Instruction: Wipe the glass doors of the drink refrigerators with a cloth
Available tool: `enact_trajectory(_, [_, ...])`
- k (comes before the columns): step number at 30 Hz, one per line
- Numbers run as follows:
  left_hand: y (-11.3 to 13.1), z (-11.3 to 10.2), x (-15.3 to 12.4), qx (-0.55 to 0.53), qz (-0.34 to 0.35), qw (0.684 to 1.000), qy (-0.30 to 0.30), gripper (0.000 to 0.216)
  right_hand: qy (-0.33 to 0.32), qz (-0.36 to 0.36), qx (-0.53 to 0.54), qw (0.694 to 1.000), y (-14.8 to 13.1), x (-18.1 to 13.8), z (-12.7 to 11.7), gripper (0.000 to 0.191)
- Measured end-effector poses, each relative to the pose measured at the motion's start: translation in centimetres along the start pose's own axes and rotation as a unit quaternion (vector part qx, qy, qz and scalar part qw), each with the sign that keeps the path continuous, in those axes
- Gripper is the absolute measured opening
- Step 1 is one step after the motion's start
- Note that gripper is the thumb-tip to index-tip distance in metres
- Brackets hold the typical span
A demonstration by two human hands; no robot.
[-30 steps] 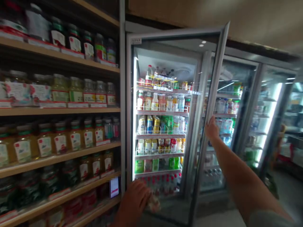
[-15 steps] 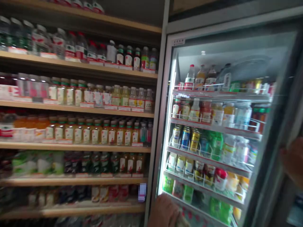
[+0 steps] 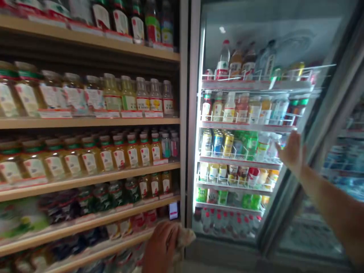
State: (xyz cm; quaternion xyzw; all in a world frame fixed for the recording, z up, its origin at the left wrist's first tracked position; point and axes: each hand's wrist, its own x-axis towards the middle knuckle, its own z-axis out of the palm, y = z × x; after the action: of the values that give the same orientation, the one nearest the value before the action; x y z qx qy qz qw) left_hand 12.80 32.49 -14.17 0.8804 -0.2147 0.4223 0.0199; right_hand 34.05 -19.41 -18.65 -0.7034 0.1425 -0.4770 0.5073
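Note:
Low in the centre of the head view, my left hand (image 3: 162, 242) is closed around a pale, crumpled cloth (image 3: 186, 238), part of which sticks out to the right. My right hand (image 3: 292, 151) is raised at the right, fingers stretched upward and thumb apart, slightly blurred. It is at the glass door (image 3: 273, 38) of a lit drinks fridge, near the door's right side; whether the palm touches the glass I cannot tell. Behind the glass stand rows of bottles and cans (image 3: 223, 142) on wire-fronted racks.
Wooden shelves (image 3: 113, 121) full of juice bottles (image 3: 89, 159) fill the left side. A grey upright post (image 3: 187, 113) separates them from the fridge. A small pale tag (image 3: 173, 211) sits by the lower shelf end. Another fridge section (image 3: 347, 167) is at far right.
The view has moved nearer to the shelves and fridge. My right hand has come in from the right edge toward the glass. My left hand, with the cloth, now appears further left.

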Motion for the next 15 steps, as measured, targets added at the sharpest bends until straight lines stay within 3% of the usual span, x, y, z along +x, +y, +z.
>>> enact_trajectory(2, [-2.5,-0.8,0.5,-0.019,-0.008,1.000,-0.005,0.044,-0.062,0.071,-0.010,0.995,-2.6,-0.6,3.4,0.099])
enact_trajectory(6, [-5.8,-0.8,0.8,-0.058,-0.048,0.996,-0.045,0.051,-0.107,0.141,-0.017,0.984,-6.6,-1.3,9.4,0.125])
enact_trajectory(11, [-8.2,0.2,-0.9,-0.112,-0.105,0.984,-0.092,0.054,-0.115,0.164,-0.031,0.979,-7.6,-1.5,11.1,0.132])
enact_trajectory(15, [-10.8,0.3,-1.3,-0.124,-0.150,0.978,-0.071,0.057,-0.103,0.158,-0.045,0.981,-7.6,-2.0,11.9,0.142])
